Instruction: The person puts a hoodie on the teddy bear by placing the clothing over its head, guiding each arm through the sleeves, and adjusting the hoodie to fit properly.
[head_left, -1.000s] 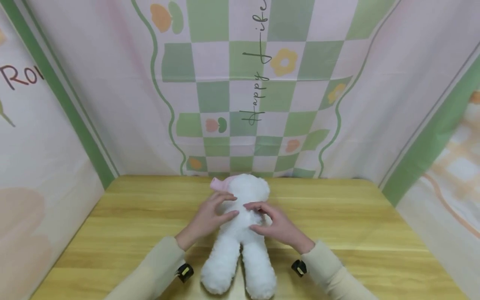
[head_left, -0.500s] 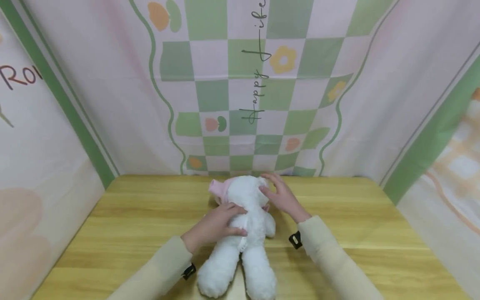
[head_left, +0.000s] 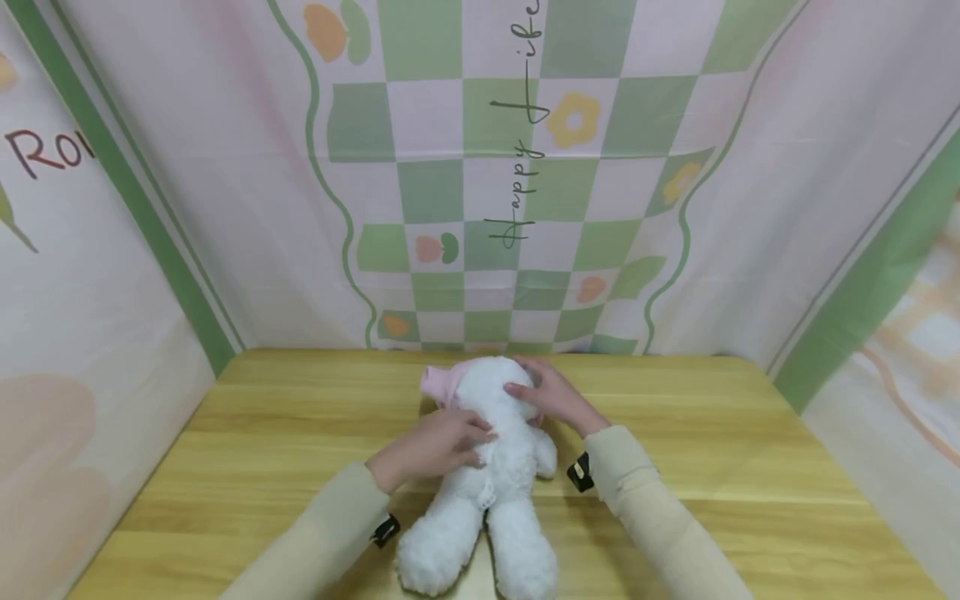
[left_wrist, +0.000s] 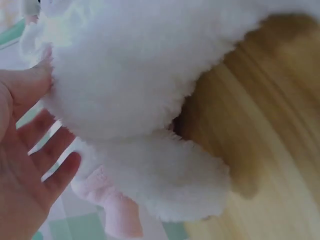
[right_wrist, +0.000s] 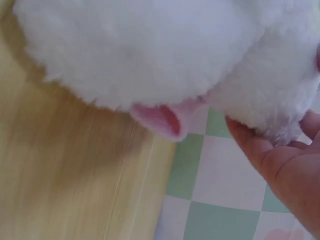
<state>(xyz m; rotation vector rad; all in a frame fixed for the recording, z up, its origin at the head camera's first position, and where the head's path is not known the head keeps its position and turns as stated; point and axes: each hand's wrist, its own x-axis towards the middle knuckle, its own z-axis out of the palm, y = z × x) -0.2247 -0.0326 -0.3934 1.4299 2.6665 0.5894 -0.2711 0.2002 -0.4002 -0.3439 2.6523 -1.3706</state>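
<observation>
A fluffy white plush toy lies on the table, back upward, with its two legs toward me. Pink fabric sticks out at the left of its head. My left hand rests on the left of its back; in the left wrist view this hand has its fingers extended along the fur and its thumb touching it. At the right side of the head, my right hand grips the plush. The right wrist view has this hand with thumb and fingers around a small white furry part, near a pink piece.
The wood-grain table reaches back to a hanging cloth with green and white checks. Patterned cloths also hang on the left and right. A small black device sits at the right wrist, another at the left.
My right hand has moved from the toy's back up to the right side of its head. My left hand has shifted slightly lower on the back. The toy's right arm has come into view.
</observation>
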